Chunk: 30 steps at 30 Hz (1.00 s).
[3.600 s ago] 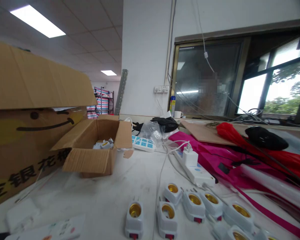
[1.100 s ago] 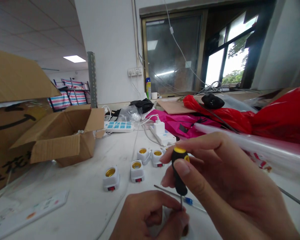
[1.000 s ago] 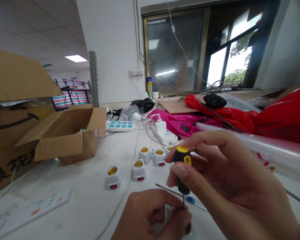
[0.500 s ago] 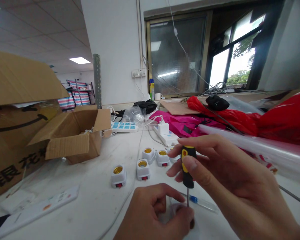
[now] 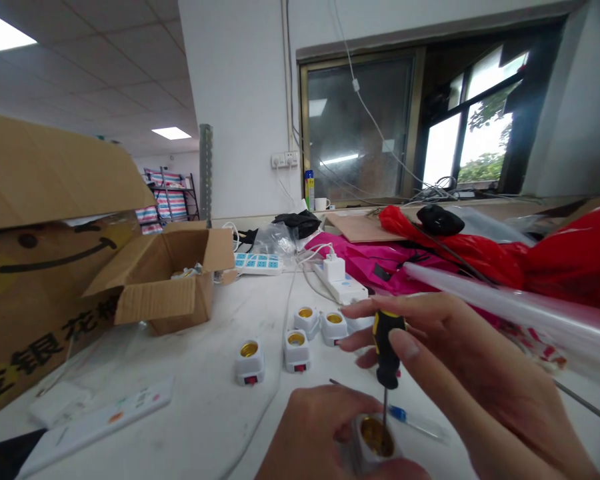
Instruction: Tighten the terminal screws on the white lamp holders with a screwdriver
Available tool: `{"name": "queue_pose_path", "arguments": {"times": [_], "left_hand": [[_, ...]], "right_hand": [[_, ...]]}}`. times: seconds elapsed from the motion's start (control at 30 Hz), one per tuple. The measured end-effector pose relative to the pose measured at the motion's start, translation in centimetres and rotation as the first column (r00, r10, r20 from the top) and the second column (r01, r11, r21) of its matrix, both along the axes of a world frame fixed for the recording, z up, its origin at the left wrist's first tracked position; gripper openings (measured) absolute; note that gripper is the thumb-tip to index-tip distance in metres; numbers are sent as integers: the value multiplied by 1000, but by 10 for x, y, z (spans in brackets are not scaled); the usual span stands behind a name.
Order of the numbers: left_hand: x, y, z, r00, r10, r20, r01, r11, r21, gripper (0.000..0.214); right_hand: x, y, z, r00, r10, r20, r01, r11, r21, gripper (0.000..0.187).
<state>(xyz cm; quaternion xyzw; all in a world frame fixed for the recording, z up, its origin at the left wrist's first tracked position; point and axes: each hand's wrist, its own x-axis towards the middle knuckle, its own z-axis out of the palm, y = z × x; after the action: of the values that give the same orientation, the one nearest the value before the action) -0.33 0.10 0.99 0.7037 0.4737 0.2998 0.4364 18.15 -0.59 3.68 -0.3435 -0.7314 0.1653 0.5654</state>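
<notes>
My right hand [image 5: 460, 353] grips a black and yellow screwdriver [image 5: 387, 360] by its handle, thumb on one side and fingers on the other. The shaft points straight down, its tip inside the brass-lined opening of a white lamp socket [image 5: 379, 437]. Wrapped around that socket at the bottom of the view is my left hand [image 5: 325, 427]. Behind the hands stand several similar white sockets with red switches, among them a left one [image 5: 250, 363] and a middle one [image 5: 297, 353]. A second screwdriver with a clear handle and blue collar [image 5: 397, 413] lies beside the held socket, partly hidden.
An open cardboard box [image 5: 167, 293] stands at left, beside a larger carton [image 5: 45, 267]. Power strips [image 5: 257, 263] and a white plug [image 5: 334, 267] sit behind. A white cable [image 5: 260, 413] crosses the white table. Pink and red bags [image 5: 570, 253] fill the right; a white strip [image 5: 100, 427] lies front left.
The view has shifted, so the scene sits lower and farther right. The socket in my left hand now shows its brass opening, with the screwdriver shaft inside.
</notes>
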Motion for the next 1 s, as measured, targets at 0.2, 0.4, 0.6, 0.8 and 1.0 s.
{"name": "queue_pose_path", "arguments": {"times": [0.2, 0.4, 0.6, 0.8, 1.0], "left_hand": [[-2, 4, 14, 988, 126, -89, -127, 992, 3, 43], [-3, 3, 9, 977, 196, -85, -196, 981, 12, 57], [-7, 7, 9, 989, 111, -100, -106, 993, 56, 40], [-8, 9, 0, 984, 124, -128, -107, 986, 131, 50], [-9, 10, -6, 977, 153, -149, -130, 980, 152, 56]], "right_hand": [[-6, 25, 10, 987, 105, -119, -112, 992, -53, 19], [-12, 41, 13, 992, -29, 124, 30, 1000, -1, 31], [-12, 31, -5, 994, 67, -85, -66, 998, 14, 25], [-15, 30, -9, 986, 77, -147, -74, 997, 23, 26], [-20, 27, -16, 990, -86, -108, 80, 995, -55, 35]]}}
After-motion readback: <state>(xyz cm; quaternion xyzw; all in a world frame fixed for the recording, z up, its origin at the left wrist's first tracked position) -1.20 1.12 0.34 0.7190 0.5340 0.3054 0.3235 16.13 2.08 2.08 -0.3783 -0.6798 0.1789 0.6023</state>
